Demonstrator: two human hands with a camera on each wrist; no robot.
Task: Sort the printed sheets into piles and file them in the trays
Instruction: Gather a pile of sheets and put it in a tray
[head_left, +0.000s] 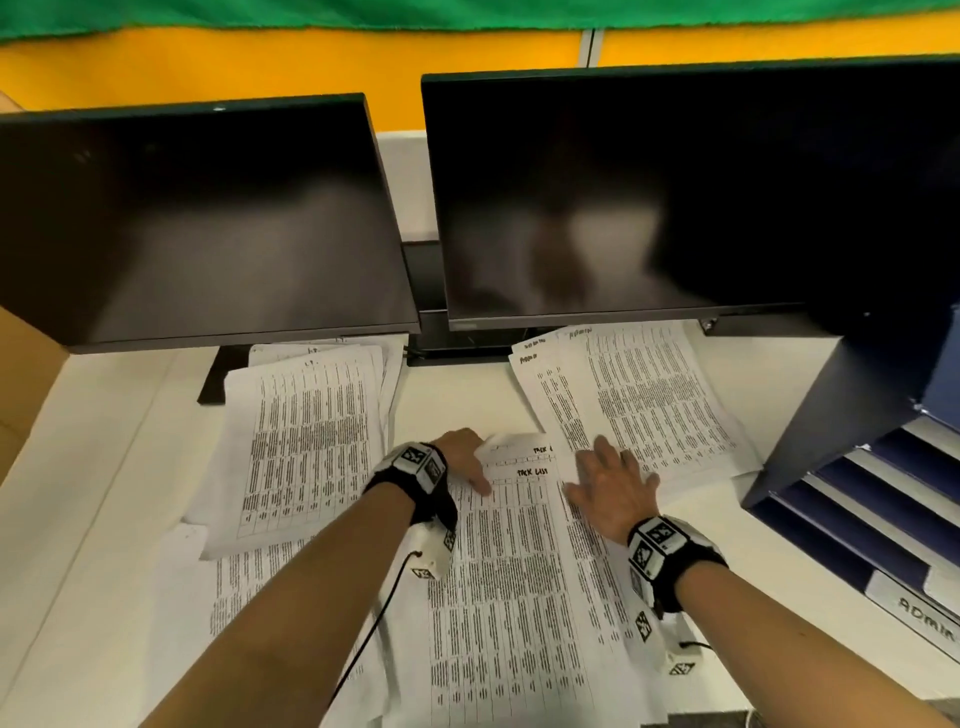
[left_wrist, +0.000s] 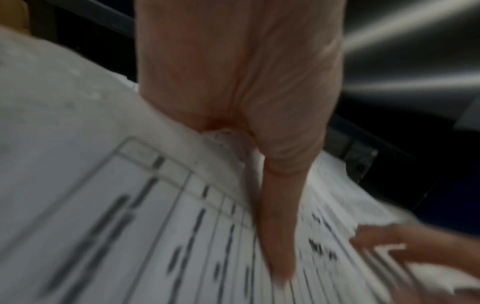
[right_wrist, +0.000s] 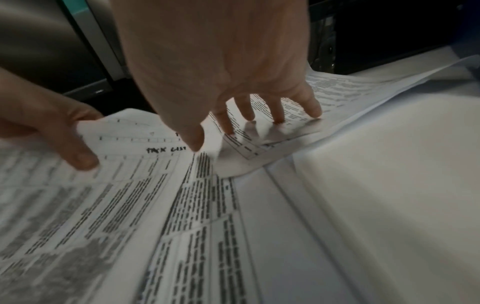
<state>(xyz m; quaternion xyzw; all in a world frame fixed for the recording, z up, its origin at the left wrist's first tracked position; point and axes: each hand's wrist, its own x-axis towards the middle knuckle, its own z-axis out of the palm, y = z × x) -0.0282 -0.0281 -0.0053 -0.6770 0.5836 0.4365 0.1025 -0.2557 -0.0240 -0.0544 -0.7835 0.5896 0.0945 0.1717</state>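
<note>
Printed table sheets lie in three groups on the white desk: a left pile (head_left: 306, 441), a right pile (head_left: 649, 400) and a centre spread (head_left: 519, 571) headed with a handwritten title. My left hand (head_left: 485, 462) pinches the raised top-left corner of the top centre sheet (right_wrist: 145, 185), thumb on top. The left wrist view is blurred and shows only the thumb (left_wrist: 280, 226) on the paper. My right hand (head_left: 613, 478) is spread flat, fingertips (right_wrist: 315, 112) touching the lower corner of the right pile (right_wrist: 337, 88). It holds nothing. The blue tray rack (head_left: 857, 493) stands at the right.
Two dark monitors (head_left: 197, 223) (head_left: 649, 192) stand close behind the sheets, their stands reaching under the paper tops. One lower tray carries a label reading ADMIN (head_left: 930, 618). A cardboard box edge (head_left: 26, 374) shows at the far left. More sheets extend towards the desk's front edge.
</note>
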